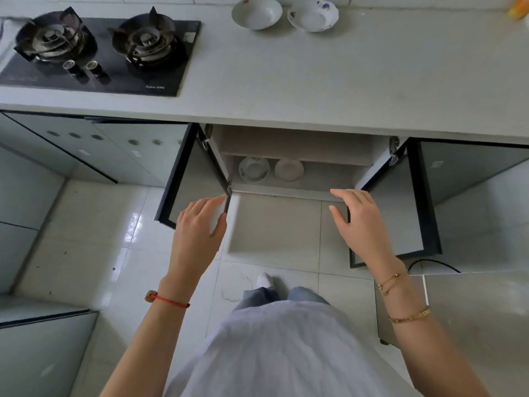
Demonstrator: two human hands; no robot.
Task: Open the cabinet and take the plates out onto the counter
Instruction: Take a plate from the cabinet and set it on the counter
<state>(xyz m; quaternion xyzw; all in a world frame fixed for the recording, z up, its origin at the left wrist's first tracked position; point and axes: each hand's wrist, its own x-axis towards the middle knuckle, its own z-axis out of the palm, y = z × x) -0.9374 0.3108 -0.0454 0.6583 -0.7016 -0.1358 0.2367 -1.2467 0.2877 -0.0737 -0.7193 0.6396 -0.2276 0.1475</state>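
Cabinet [292,156]: both doors open | plates [270,169]: two inside on lower shelf; none lifted yet | worktop [343,81]: two bowls | left hand [197,224], right hand [357,219]: grip apart, empty

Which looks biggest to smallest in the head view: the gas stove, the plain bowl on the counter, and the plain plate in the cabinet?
1. Gas stove, by far the largest.
2. Plain bowl on the counter.
3. Plain plate in the cabinet.
The plate lies farther from the camera, so its true size against the bowl's is unsure.
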